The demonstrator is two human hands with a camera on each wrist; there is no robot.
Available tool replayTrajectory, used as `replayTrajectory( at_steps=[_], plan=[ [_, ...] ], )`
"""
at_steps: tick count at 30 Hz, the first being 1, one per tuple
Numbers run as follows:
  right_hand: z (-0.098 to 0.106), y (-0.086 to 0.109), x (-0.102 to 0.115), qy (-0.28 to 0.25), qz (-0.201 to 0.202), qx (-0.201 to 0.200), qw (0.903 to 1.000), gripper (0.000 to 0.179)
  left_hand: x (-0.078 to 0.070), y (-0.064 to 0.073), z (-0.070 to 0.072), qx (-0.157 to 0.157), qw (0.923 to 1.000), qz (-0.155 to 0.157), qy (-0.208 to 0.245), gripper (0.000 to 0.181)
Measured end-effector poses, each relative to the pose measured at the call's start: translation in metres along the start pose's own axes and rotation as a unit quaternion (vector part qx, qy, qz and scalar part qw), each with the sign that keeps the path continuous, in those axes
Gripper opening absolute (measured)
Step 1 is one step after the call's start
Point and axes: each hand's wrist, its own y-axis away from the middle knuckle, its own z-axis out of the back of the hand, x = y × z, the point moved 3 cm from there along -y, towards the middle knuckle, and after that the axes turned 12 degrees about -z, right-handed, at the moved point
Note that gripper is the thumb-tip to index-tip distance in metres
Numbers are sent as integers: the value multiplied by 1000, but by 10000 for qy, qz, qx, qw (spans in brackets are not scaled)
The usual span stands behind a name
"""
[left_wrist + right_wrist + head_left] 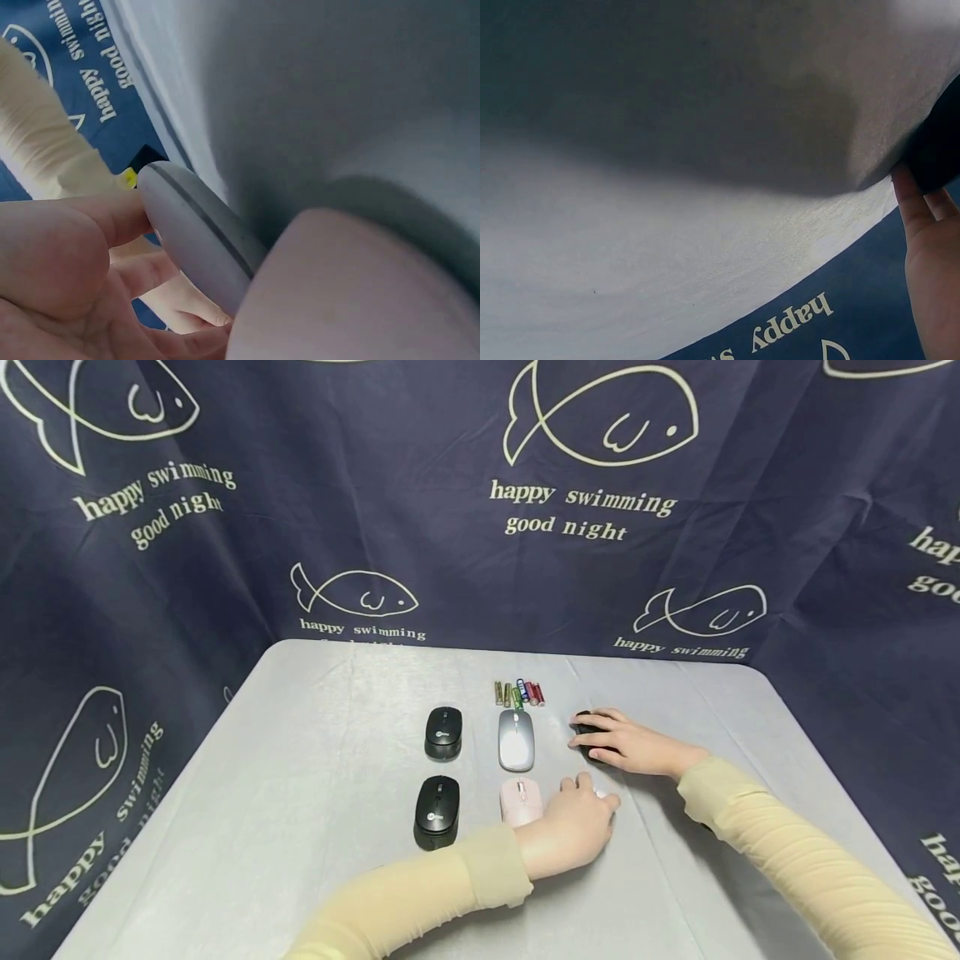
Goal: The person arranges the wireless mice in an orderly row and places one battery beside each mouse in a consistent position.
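My left hand [576, 823] reaches across the pink mouse's right side and grips a white mouse [600, 792], mostly covered by the hand in the head view. In the left wrist view the same pale mouse [199, 232] shows a dark line along its edge, with fingers against its side. Further back and to the right, my right hand [637, 745] grips a black mouse [583, 727] with fingers laid over it. Only a dark part of that black mouse [937, 146] appears in the right wrist view, fingertips at its edge.
A silver mouse [517, 741] and a pink mouse [521, 799] stand left of the hands. Further left are two black mice, one behind [443, 732] and one in front [437, 811]. Several batteries [517, 693] lie in a row at the back of the pale table [315, 760].
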Motion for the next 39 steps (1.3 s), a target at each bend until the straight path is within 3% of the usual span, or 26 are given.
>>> replayTrajectory(
  at_steps=[19, 24, 30, 34, 39],
  plan=[
    [-1, 0, 0, -15, 39, -111, 9999, 31, -8, 0, -6, 217, 9986, -46, -486, 25],
    [0, 0, 1, -11, 49, -128, 9999, 31, -4, -1, -3, 382, 9969, -388, -574, 37],
    [0, 0, 1, 66, 58, -150, 9998, 30, 7, -4, 3, 1019, 9924, -689, -68, 56],
    [1, 0, 2, 27, 87, -151, 9998, 30, 17, -2, 9, 1333, 9862, -983, 18, 69],
    [1, 0, 2, 44, 54, -114, 9999, 30, 26, 1, 16, 1416, 9782, -1520, -42, 82]
  ],
)
